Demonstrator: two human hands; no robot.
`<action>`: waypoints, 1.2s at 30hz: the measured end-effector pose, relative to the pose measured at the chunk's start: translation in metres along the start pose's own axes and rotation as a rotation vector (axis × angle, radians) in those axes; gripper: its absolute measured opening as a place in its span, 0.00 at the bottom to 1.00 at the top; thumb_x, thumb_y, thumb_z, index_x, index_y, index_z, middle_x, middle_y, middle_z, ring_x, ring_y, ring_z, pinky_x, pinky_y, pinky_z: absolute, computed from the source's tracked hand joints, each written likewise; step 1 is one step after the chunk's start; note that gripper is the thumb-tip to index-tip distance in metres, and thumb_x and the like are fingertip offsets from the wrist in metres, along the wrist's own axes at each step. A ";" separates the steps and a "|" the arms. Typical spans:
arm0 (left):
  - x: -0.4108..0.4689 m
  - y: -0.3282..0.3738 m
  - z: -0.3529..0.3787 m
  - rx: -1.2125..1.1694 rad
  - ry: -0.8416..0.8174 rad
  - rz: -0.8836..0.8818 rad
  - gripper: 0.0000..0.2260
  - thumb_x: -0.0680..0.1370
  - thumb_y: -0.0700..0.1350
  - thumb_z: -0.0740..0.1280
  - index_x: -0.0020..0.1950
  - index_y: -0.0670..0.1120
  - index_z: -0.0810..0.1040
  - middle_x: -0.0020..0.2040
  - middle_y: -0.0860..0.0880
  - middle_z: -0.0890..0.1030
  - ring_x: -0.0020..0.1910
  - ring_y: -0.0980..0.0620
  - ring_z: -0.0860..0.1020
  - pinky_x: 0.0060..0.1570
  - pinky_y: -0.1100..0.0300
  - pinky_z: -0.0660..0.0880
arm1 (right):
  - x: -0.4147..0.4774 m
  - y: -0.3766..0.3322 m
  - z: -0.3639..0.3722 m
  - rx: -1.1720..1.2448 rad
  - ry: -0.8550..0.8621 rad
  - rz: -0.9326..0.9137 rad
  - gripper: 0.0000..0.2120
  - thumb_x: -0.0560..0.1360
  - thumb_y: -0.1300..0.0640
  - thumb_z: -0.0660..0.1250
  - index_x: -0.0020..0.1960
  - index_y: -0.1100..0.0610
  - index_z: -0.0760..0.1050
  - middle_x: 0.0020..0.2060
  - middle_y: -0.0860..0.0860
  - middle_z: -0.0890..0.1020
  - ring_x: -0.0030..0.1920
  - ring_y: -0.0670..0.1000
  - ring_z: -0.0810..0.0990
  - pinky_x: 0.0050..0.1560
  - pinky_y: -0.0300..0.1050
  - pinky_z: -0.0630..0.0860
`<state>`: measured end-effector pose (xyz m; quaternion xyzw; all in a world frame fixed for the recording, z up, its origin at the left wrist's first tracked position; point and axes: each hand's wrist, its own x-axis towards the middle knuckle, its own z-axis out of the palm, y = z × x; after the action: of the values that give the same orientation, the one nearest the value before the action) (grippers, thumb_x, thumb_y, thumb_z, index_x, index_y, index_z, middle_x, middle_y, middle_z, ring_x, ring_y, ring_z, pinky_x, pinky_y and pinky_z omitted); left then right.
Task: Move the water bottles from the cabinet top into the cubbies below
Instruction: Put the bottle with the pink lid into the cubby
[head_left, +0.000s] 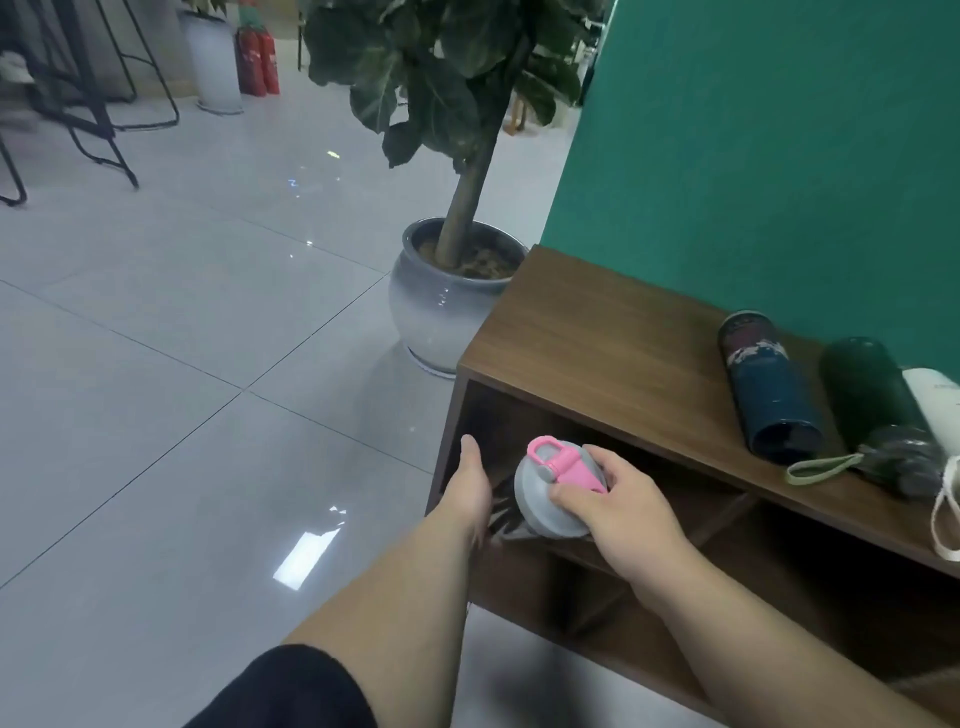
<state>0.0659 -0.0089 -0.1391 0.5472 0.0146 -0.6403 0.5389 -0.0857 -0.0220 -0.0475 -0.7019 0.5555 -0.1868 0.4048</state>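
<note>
A bottle with a grey lid and pink handle lies on its side in the top left cubby of the brown cabinet, lid facing out. My right hand grips its lid. My left hand rests flat against the bottle's left side at the cubby's left wall; its fingers are partly hidden inside. On the cabinet top lie a dark blue bottle, a dark green bottle with a pale green strap and a white bottle at the right edge.
A large potted plant in a grey glazed pot stands on the floor just left of the cabinet. A green wall backs the cabinet. Stools and red fire extinguishers stand far off on the glossy tile floor.
</note>
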 end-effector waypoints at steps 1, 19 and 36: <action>0.005 0.000 0.002 -0.008 -0.008 0.002 0.40 0.73 0.75 0.52 0.59 0.42 0.80 0.45 0.39 0.87 0.44 0.40 0.87 0.55 0.42 0.81 | 0.007 0.001 0.005 0.010 0.016 0.012 0.09 0.69 0.54 0.73 0.47 0.46 0.79 0.45 0.46 0.85 0.45 0.48 0.83 0.51 0.50 0.80; 0.075 0.003 0.017 -0.093 0.054 0.055 0.45 0.70 0.76 0.53 0.78 0.49 0.64 0.74 0.44 0.73 0.71 0.43 0.72 0.74 0.43 0.64 | 0.108 0.018 0.048 0.158 0.089 0.243 0.14 0.64 0.45 0.74 0.36 0.56 0.79 0.37 0.47 0.85 0.43 0.50 0.84 0.58 0.50 0.79; 0.092 0.013 0.015 -0.047 0.070 0.064 0.41 0.70 0.76 0.56 0.77 0.54 0.66 0.76 0.50 0.69 0.75 0.45 0.67 0.67 0.40 0.66 | 0.149 0.023 0.061 0.068 0.060 0.156 0.23 0.71 0.40 0.72 0.63 0.50 0.79 0.64 0.50 0.80 0.66 0.55 0.76 0.69 0.48 0.69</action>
<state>0.0815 -0.0855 -0.1913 0.5565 0.0309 -0.6027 0.5711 -0.0099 -0.1397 -0.1297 -0.6365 0.6136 -0.1943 0.4250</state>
